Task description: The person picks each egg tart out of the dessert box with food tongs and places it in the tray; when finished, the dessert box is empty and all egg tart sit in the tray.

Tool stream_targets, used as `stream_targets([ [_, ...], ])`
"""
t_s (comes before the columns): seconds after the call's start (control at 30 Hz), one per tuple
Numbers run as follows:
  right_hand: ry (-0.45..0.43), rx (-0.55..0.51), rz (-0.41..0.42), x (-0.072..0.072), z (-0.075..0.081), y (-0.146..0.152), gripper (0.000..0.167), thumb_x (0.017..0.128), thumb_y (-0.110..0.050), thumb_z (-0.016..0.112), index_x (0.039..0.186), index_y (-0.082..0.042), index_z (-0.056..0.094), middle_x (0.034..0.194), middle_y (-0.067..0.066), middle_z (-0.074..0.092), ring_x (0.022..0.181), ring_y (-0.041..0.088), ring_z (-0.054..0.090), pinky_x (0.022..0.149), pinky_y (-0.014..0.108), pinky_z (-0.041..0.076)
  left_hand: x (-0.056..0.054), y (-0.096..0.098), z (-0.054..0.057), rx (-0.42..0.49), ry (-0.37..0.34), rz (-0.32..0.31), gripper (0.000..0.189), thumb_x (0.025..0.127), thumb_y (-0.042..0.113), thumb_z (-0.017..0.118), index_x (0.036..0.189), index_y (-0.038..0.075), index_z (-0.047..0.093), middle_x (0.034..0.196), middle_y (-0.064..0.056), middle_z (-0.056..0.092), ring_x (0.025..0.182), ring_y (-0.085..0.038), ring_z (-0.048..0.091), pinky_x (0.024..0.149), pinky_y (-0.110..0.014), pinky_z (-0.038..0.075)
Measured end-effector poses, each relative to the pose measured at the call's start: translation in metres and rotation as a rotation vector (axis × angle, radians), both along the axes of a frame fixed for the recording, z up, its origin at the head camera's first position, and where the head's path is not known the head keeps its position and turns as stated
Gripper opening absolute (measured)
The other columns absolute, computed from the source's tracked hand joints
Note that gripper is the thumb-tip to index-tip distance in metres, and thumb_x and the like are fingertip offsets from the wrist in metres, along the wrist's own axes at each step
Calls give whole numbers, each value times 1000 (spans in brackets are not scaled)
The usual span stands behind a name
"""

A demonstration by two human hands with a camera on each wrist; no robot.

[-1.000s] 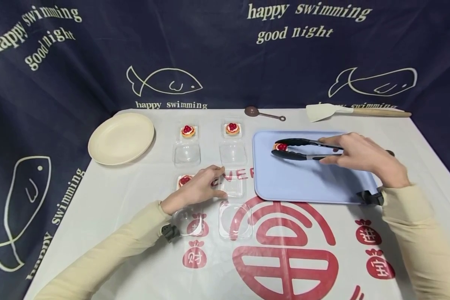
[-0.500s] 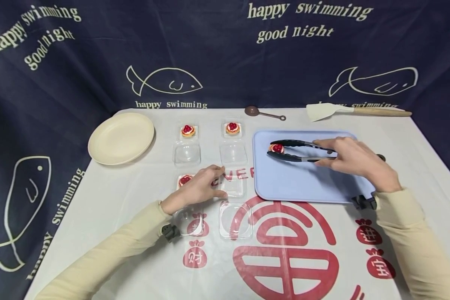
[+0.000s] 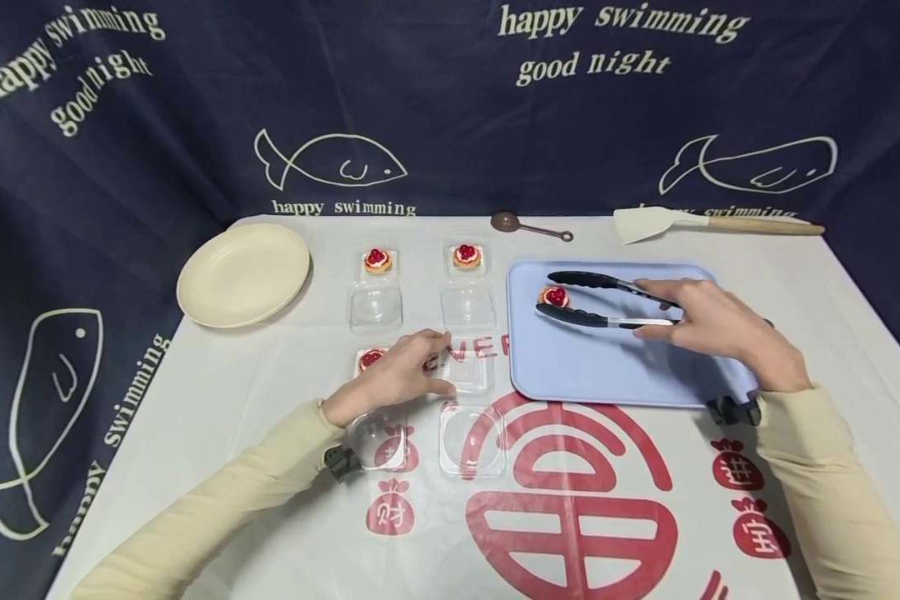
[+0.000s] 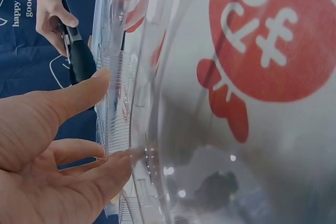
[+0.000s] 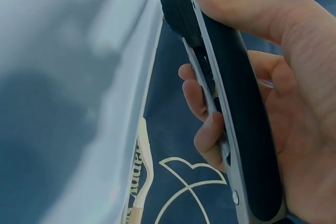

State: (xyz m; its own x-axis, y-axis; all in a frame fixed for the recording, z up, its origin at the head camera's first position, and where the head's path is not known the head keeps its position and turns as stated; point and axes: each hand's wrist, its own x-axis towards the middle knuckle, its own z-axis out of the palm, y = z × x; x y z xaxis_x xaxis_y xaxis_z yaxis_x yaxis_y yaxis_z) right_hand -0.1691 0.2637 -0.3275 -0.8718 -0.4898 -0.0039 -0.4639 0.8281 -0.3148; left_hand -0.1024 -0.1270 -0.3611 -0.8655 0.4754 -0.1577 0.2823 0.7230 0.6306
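Note:
My right hand (image 3: 708, 321) grips a pair of black-tipped metal tongs (image 3: 607, 321) over the blue tray (image 3: 607, 367). A small red-topped tart (image 3: 555, 297) lies on the tray between the spread tong tips, close to the lower tip and apart from the upper one. In the right wrist view, thumb and fingers wrap the tongs' black handle (image 5: 239, 114). Thumb and fingers of my left hand (image 3: 397, 371) hold the near-left edge of an open clear plastic box (image 3: 468, 371). Its lid (image 3: 472, 442) lies folded toward me. The left wrist view shows these fingertips against the ribbed plastic.
Two boxed tarts, one left (image 3: 377, 261) and one right (image 3: 467, 256), stand at the back; another tart (image 3: 371, 360) is partly behind my left hand. A cream plate (image 3: 243, 275) lies left. A brown measuring spoon (image 3: 506, 222) and a spatula (image 3: 645, 225) lie along the back edge.
The tongs and the tart have shifted slightly left on the tray. Since half a second ago the tong tips have spread wider, the upper one coming away from the tart. The left hand stays still.

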Motion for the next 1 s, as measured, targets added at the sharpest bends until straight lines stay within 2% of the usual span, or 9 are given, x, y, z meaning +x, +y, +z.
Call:
stream_targets([
  [0.2, -4, -42, -10, 2, 7, 2, 73, 76, -26, 84, 134, 7, 54, 129, 25, 59, 106, 34, 58, 87, 53, 47, 0, 0, 2, 5, -3, 21, 75, 77, 15, 83, 136, -14, 46, 137, -26, 53, 128, -35, 51, 109, -41, 42],
  [0.3, 3, -63, 18, 3, 9, 0, 74, 76, -27, 84, 135, 7, 53, 130, 25, 59, 115, 37, 57, 92, 56, 46, 0, 0, 4, 0, -18, 36, 76, 77, 15, 83, 137, -13, 45, 137, -25, 52, 128, -34, 50, 109, -41, 42],
  [0.53, 10, -91, 42, 7, 13, -6, 79, 73, -27, 86, 136, 5, 52, 130, 23, 60, 113, 33, 56, 90, 54, 46, -2, -3, 3, -2, -44, 30, 82, 78, 18, 83, 141, -12, 40, 139, -25, 50, 129, -32, 48, 110, -42, 40],
  [0.7, -12, -92, 33, 12, 16, -8, 84, 72, -30, 87, 138, 7, 49, 134, 26, 55, 122, 39, 51, 96, 59, 43, -2, -9, 8, 0, -30, 33, 87, 80, 24, 81, 144, -12, 34, 140, -26, 48, 131, -33, 47, 112, -42, 38],
  [0.83, 4, -97, 48, 14, 15, -10, 85, 71, -29, 88, 137, 7, 50, 132, 27, 57, 121, 40, 53, 95, 60, 44, 0, -21, 18, 55, 7, 35, 78, 85, 26, 76, 142, -11, 38, 139, -27, 49, 127, -35, 51, 110, -44, 40],
  [1.0, 23, -102, 67, 16, 14, -14, 84, 70, -29, 88, 137, 7, 51, 131, 27, 58, 117, 38, 56, 94, 59, 45, 0, -46, 25, 213, 28, 32, 64, 88, 20, 73, 138, -10, 45, 138, -27, 50, 124, -40, 53, 101, -49, 48],
])
